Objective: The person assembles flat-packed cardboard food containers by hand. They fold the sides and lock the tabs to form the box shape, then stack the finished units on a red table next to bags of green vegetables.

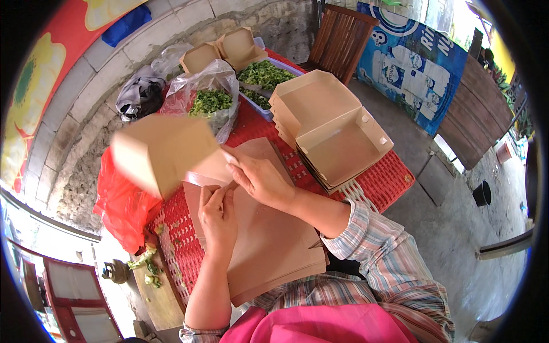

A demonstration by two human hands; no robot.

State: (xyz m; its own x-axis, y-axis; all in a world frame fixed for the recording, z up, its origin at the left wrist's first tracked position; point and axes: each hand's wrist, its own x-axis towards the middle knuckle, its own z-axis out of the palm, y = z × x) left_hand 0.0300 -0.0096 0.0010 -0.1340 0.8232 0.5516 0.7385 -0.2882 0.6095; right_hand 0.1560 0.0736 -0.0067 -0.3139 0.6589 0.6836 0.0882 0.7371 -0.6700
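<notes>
As we grip a blurred cardboard box [160,151] with our right hand [263,180], left of the flat cardboard pile [277,240], our left hand [218,220] curled over the pile, its hold unclear to us, stacked boxes [343,146] right of the pile, red desk [394,174] beneath.

Has a grey concrete-block wall [137,51] at left; has a slatted brown wooden chair [341,43] behind; spreads over grey concrete floor [440,228].

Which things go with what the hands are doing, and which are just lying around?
Part of the work: tan box in the right hand, flat cardboard sheets, stacked open boxes.

Seemingly just around: bagged chopped greens, red plastic bag, wooden chair, black bucket.
</notes>
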